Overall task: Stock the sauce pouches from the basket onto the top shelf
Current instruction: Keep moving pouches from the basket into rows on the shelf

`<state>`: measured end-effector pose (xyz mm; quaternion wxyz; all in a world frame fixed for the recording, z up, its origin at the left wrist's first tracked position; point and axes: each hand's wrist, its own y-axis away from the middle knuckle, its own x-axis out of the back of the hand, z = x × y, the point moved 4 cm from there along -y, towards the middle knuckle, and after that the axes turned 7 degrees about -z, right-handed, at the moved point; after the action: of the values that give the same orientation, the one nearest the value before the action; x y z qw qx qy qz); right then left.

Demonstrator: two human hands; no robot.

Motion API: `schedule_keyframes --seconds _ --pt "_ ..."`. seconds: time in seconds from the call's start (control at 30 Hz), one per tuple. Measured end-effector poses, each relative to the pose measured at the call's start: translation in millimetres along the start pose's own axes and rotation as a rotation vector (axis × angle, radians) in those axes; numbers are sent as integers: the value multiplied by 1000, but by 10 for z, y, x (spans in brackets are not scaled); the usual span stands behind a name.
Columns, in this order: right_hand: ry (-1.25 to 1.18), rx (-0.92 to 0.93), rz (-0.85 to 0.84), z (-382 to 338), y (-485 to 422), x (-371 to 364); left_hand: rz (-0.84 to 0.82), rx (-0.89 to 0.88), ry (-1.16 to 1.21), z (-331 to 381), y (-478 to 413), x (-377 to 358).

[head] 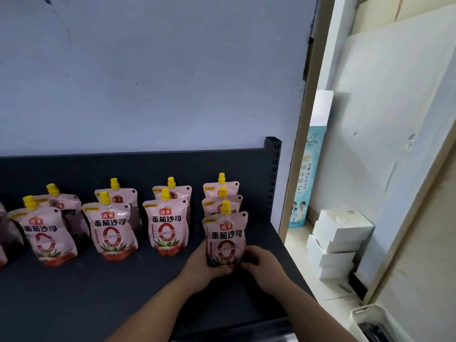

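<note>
Between the fingers (217,269) of both hands stands a sauce pouch (225,239) of glossy pink plastic film with a smooth yellow plastic cap (225,207). Beneath them the shelf (98,292) looks like dark, matt painted metal. Behind, the wall (148,82) is matt and scuffed. Far right, the basket (365,322) is white perforated plastic.

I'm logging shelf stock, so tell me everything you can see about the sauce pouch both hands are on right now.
The front pouch is glossy pink flexible film with a yellow screw cap on top, a red logo, dark Chinese lettering and a big red ring. It stands upright on the dark shelf, first in the rightmost row, two pouches behind. The left hand and right hand cup its base.
</note>
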<state>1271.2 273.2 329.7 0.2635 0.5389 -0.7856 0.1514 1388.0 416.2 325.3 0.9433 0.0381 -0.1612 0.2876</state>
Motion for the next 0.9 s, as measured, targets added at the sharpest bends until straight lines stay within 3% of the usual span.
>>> schedule_keyframes --seconds 0.33,0.9 --pt "-55 -34 104 71 -13 43 64 24 -51 -16 -22 -13" --pt "-74 -5 24 68 -4 5 180 87 -81 19 67 -147"
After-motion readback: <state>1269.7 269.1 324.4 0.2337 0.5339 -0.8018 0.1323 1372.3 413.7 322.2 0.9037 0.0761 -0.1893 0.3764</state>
